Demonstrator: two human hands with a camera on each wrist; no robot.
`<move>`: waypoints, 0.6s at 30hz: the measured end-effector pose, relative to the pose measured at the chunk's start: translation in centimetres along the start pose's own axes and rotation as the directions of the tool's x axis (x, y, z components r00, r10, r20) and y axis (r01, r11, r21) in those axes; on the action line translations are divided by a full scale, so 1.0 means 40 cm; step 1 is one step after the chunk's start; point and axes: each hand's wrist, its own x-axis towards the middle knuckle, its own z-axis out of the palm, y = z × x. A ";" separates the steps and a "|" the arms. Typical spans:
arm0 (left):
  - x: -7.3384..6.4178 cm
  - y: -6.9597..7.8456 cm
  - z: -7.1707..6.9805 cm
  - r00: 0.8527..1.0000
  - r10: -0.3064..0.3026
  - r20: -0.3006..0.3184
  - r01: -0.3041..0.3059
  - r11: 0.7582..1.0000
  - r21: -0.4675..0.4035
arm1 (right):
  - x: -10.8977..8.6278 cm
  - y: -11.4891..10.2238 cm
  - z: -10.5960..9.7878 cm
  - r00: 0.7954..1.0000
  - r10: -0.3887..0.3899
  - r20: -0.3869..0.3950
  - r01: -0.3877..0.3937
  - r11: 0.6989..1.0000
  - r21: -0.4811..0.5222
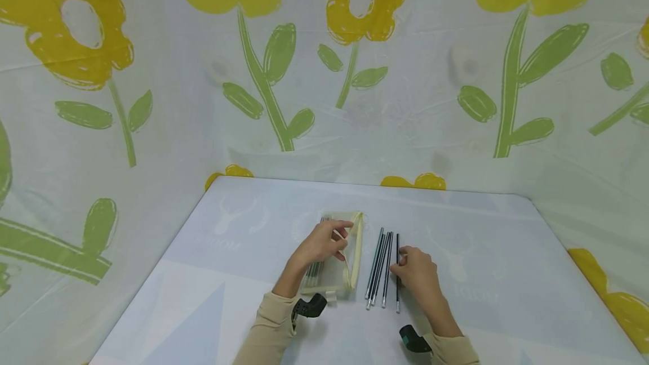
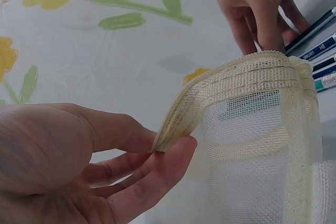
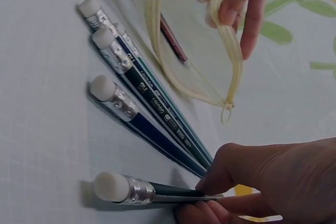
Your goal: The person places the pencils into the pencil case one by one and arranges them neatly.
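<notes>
My left hand (image 1: 324, 243) pinches the zippered edge of a cream mesh pencil pouch (image 2: 247, 90) between thumb and fingers, lifting that side so the mouth gapes. Inside the pouch, several pencils (image 1: 313, 272) lie along its left side. My right hand (image 1: 417, 272) is to the right of the pouch, its thumb and fingers pinching a dark pencil (image 3: 178, 191) with a white eraser end. Between the pouch and that pencil, several more dark blue and green pencils (image 3: 157, 106) lie side by side on the table, eraser ends toward me.
A pale printed table (image 1: 487, 230) carries everything. White curtains with yellow flowers (image 1: 362, 1) hang behind it and along the sides. Black wrist cameras (image 1: 310, 306) sit under both forearms, and a small white tab (image 1: 331, 297) shows by the pouch's near edge.
</notes>
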 end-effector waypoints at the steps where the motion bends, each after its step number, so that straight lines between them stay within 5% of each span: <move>1: 0.000 0.000 0.000 1.000 0.000 0.000 0.000 1.000 0.002 | 0.000 0.001 -0.001 1.000 0.006 0.008 -0.006 1.000 0.019; 18: -0.004 0.005 -0.002 1.000 0.010 0.003 -0.010 1.000 -0.016 | 0.009 0.027 -0.015 0.994 0.070 0.079 -0.082 0.984 0.161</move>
